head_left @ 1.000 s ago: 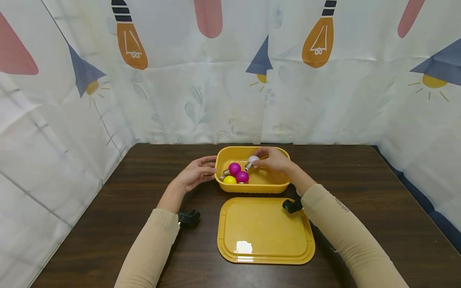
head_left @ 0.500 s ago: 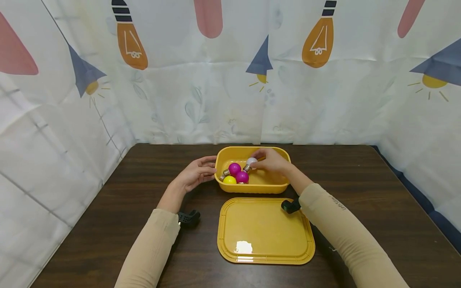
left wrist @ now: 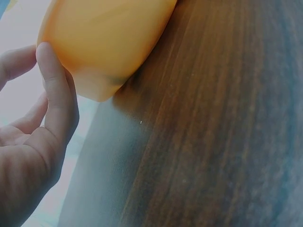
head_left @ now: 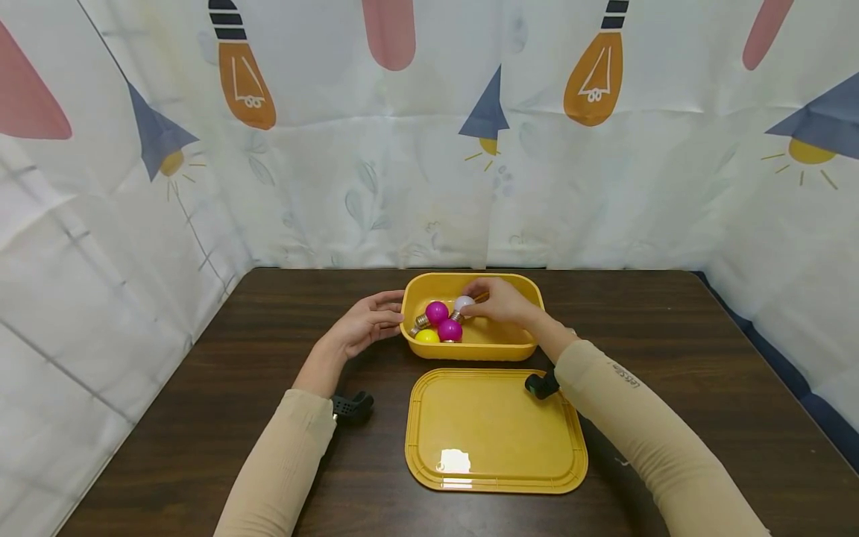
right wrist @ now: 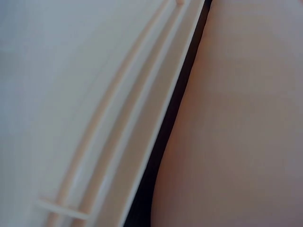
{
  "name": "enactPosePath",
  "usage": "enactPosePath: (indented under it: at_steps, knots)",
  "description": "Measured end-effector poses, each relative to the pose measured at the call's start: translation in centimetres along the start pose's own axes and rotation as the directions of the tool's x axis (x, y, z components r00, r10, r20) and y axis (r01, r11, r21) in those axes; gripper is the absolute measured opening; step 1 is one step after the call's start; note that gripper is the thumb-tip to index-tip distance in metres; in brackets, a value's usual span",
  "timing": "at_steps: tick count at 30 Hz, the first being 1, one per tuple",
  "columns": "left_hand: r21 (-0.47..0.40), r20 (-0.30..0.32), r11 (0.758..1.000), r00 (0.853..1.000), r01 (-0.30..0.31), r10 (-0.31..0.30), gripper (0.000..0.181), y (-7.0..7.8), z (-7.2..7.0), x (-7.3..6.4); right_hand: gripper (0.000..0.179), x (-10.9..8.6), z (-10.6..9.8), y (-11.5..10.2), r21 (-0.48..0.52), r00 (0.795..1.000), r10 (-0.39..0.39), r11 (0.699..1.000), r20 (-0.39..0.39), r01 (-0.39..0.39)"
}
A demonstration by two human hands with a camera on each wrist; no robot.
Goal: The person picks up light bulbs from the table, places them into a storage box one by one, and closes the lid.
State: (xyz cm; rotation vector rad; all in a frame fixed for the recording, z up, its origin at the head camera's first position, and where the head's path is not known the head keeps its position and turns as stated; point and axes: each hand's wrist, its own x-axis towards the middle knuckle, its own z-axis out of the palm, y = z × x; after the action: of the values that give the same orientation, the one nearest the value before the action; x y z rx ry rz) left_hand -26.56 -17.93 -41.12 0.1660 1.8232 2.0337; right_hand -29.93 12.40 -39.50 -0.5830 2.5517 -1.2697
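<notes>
In the head view, my right hand (head_left: 503,302) reaches into a yellow plastic tub (head_left: 496,352) and pinches a white light bulb (head_left: 463,303). The bulb's metal base points down and toward the near left. Two magenta bulbs (head_left: 437,312) and a yellow bulb (head_left: 427,336) lie by it in the tub's left part. My left hand (head_left: 362,324) is at the tub's left end. In the left wrist view, the fingertips of that hand (left wrist: 47,127) touch the tub's edge (left wrist: 109,42), the fingers only slightly bent. The right hand is out of its wrist view.
A flat yellow tray (head_left: 496,429) lies just in front of the tub, under my right forearm. Both stand on a dark wooden table (head_left: 322,291). Behind hangs a patterned white curtain (head_left: 403,186). The right wrist view shows blurred tray rim (right wrist: 142,118).
My right hand has moved a little to the left with the white bulb, bringing it close to the magenta bulbs. The left hand has stayed at the tub's end.
</notes>
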Motion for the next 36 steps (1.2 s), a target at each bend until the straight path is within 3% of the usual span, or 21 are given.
enactPosePath:
  at_steps: [14,36]
  knots:
    - [0.009,0.001,1.0,1.0,-0.012,0.012,0.06,-0.1,0.0,0.0,0.038,0.0,-0.3,0.3,0.027,0.999,0.036,0.999,0.014,-0.036]
    - [0.003,-0.004,1.0,1.0,-0.008,0.008,0.061,-0.1,0.0,0.1,0.043,-1.5,-2.5,0.3,0.007,1.0,-0.031,1.0,0.005,0.031]
